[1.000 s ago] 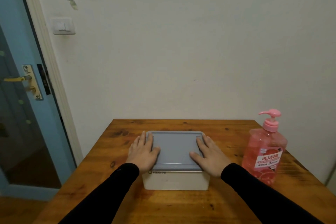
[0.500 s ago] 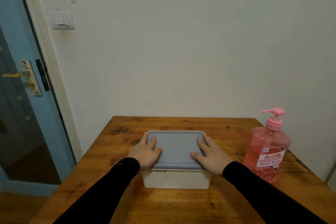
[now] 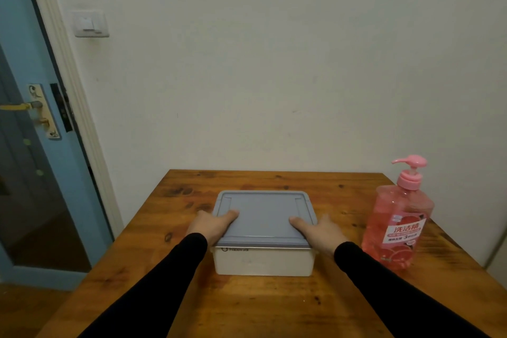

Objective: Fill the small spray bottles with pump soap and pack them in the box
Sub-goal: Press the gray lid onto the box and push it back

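Note:
A white plastic box (image 3: 262, 260) with a grey lid (image 3: 264, 214) stands in the middle of the wooden table (image 3: 274, 307). My left hand (image 3: 212, 223) grips the lid's left edge, thumb on top and fingers curled down over the side. My right hand (image 3: 319, 230) grips the right edge the same way. The lid sits shut on the box. A pink pump soap bottle (image 3: 397, 225) stands upright to the right of the box. No small spray bottles are in sight.
The table's far edge meets a white wall. A blue door (image 3: 30, 173) with a brass handle stands at the left, past the table's left edge. A light switch (image 3: 89, 24) is on the wall.
Both hands slid outward from lying flat on the lid to gripping its left and right edges, fingers now over the sides. The box and soap bottle stayed put.

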### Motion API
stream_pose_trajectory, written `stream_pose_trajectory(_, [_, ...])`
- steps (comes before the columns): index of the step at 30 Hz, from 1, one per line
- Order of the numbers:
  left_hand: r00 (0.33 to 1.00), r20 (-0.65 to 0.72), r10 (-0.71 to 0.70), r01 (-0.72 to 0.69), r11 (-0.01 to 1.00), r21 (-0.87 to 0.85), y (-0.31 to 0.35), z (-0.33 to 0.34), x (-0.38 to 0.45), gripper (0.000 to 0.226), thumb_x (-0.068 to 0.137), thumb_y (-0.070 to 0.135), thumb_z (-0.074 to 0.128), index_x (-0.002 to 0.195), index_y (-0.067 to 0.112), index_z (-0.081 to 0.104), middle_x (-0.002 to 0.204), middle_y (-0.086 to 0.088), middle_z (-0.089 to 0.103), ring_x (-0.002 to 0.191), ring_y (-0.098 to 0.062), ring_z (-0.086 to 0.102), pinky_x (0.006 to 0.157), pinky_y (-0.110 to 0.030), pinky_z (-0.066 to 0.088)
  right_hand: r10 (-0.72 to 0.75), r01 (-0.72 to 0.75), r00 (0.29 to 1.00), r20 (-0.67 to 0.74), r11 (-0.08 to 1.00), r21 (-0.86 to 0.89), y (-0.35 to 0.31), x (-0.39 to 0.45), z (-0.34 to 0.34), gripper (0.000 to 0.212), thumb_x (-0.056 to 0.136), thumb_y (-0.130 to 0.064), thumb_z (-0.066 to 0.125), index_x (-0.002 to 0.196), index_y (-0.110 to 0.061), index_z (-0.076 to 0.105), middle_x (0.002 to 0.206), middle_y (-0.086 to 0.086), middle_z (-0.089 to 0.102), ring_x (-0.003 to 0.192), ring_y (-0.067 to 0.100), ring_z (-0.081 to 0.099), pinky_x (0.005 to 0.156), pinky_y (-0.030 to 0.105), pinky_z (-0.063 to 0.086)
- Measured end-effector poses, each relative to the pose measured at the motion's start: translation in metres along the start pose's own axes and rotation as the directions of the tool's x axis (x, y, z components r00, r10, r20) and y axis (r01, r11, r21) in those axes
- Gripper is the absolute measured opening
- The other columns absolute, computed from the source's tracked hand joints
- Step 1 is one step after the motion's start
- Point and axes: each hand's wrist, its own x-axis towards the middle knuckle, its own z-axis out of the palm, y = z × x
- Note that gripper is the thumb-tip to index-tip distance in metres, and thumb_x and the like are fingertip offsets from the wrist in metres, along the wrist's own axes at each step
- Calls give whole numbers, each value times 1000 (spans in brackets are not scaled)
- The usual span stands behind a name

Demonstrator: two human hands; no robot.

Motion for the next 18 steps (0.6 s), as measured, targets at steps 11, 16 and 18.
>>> stream_pose_trajectory(11, [963, -207, 173, -107, 949, 298, 6, 4, -11, 62, 74, 63, 65, 104, 10, 55, 76, 4, 52, 64, -11, 49, 46, -23, 34, -156, 138, 982, -107, 978, -158, -7, -6, -1, 48, 75, -53, 70, 105, -17, 60, 96, -1, 66, 80, 14, 61, 56, 22, 45])
stream_pose_trajectory(16, [959, -181, 217, -148, 931, 334, 8, 8, -8, 62, 80, 59, 62, 115, 8, 54, 94, -3, 59, 79, -18, 55, 56, -25, 41, -171, 159, 983, -62, 972, -174, -11, -9, -2, 51, 80, -50, 66, 114, -13, 55, 107, 3, 64, 89, 18, 61, 65, 25, 49])
stream_pose_trajectory(18, [958, -174, 226, -154, 924, 351, 8, 10, -8, 63, 82, 58, 59, 119, 7, 52, 96, -3, 59, 82, -19, 55, 60, -27, 42, -168, 159, 985, -41, 972, -175, -14, -10, -2, 45, 84, -46, 63, 111, -13, 52, 105, 3, 63, 83, 14, 59, 56, 20, 45])
